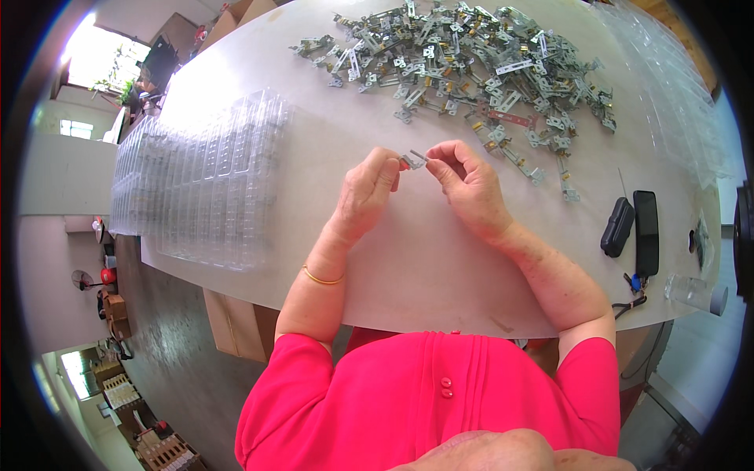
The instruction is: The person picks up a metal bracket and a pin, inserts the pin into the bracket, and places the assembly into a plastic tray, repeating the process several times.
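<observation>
Over the middle of the table, my left hand and my right hand are close together, fingers pinched. Between their fingertips is a small silvery metal bracket, gripped from both sides. A bit of red shows at its left end by my left fingers; what that is, I cannot make out. Beyond my hands lies a large loose heap of similar metal brackets, some with brass-coloured parts. One red strip stands out at the heap's near edge.
Transparent plastic trays stand in a row at the left, with more transparent plastic at the far right. At the right edge are a black case, a phone, keys and a transparent bottle. A cardboard box sits below the table.
</observation>
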A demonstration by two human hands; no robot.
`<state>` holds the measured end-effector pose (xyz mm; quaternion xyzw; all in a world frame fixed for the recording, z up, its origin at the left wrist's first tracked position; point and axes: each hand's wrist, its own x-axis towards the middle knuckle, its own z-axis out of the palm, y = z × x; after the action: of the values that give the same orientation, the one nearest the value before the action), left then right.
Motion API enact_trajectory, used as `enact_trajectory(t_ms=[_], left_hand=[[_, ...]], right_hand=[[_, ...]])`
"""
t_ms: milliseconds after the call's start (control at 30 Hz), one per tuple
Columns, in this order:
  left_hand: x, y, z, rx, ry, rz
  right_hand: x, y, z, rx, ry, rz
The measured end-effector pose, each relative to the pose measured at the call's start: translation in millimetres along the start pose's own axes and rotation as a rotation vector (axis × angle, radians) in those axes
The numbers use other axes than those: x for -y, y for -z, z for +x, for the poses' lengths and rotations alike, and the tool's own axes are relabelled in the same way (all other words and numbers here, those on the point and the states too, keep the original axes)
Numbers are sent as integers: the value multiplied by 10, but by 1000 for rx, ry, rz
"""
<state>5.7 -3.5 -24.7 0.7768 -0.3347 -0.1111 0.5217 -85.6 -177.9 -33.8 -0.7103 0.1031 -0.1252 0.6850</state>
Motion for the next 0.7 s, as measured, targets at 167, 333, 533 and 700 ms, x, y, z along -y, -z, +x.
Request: enact_trajectory(t_ms=[167,333,533,700], left_hand=[[42,-39,-4,12,-152,111],[44,-31,-4,47,-247,235],[32,-88,-3,43,-396,267],[17,-126,9,0,-481,307]], right_hand=[[28,23,16,94,-143,205],[0,79,59,160,-230,403],[-51,79,69,189,-122,258],[-143,37,112,39,114,256]])
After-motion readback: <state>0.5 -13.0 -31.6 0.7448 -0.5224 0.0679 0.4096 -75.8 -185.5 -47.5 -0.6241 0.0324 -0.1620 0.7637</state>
